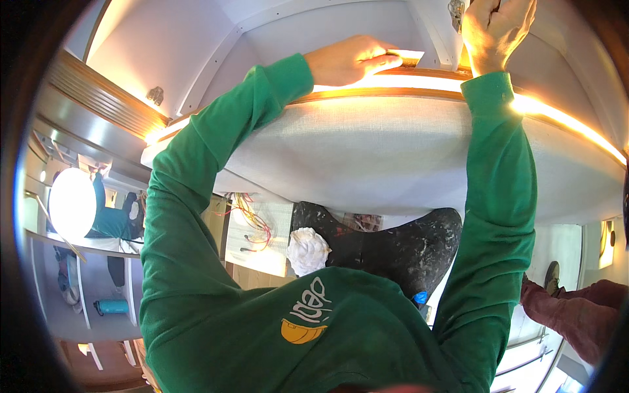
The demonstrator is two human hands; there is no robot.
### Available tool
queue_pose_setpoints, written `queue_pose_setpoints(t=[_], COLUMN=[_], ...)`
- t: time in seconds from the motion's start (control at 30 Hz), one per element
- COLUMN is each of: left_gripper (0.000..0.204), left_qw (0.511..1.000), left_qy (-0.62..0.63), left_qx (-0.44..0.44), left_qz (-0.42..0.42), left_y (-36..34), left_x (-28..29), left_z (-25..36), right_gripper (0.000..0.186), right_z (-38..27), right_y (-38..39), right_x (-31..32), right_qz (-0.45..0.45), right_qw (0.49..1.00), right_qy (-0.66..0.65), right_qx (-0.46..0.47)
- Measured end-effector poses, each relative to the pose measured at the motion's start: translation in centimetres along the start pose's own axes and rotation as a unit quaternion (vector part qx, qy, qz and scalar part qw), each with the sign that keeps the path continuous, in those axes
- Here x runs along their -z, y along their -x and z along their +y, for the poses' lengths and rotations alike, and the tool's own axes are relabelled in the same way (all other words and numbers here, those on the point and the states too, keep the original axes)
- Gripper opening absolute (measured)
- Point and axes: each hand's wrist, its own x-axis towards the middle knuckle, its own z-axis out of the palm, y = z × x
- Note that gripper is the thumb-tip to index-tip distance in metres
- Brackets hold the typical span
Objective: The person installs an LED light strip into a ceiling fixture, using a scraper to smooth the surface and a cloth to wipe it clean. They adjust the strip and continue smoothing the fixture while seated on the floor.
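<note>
Both my arms, in green sleeves, reach up to a wooden trim strip [367, 93] with a glowing light line along it. My left hand [350, 59] lies on the trim, its fingers pinching a thin pale flat piece [407, 56] against the wood. My right hand [495, 29] is curled at the top edge, against a white panel and beside a small metal fitting [457, 10]. The frame edge cuts off its fingertips, so what it grips is hidden.
A white fabric-covered panel [393, 157] spans below the trim. Lower are my black paint-spattered trousers [400, 249], a white rag [306, 250] and red and yellow wires [252, 219]. Another person's dark red trouser leg [576, 308] is at right, a round lamp [72, 203] at left.
</note>
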Motion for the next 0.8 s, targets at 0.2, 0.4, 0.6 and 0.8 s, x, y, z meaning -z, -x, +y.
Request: queue_pose_setpoints(t=[0.2, 0.4, 0.6, 0.8], left_gripper=[0.047, 0.046, 0.046, 0.047], left_qw=[0.989, 0.998, 0.990, 0.999], left_qy=[-0.107, -0.061, -0.137, -0.050], left_qx=[0.089, -0.022, -0.040, -0.020], left_qz=[-0.044, 0.011, -0.003, 0.006], left_y=[-4.6, -1.7, -4.9, 2.0], left_x=[-1.9, -0.9, -2.0, 0.6], left_z=[1.6, -1.4, -0.5, -2.4], right_gripper=[0.044, 0.042, 0.034, 0.034], right_z=[-0.7, -0.4, -0.2, 1.6], right_y=[0.0, -0.2, 0.3, 0.8], right_x=[-0.5, 0.2, -0.7, -1.2], right_qz=[0.017, -0.019, -0.002, 0.038], right_qw=[0.996, 0.999, 0.999, 0.999], right_qy=[-0.088, -0.028, -0.034, 0.006], right_qx=[0.009, 0.003, -0.020, -0.019])
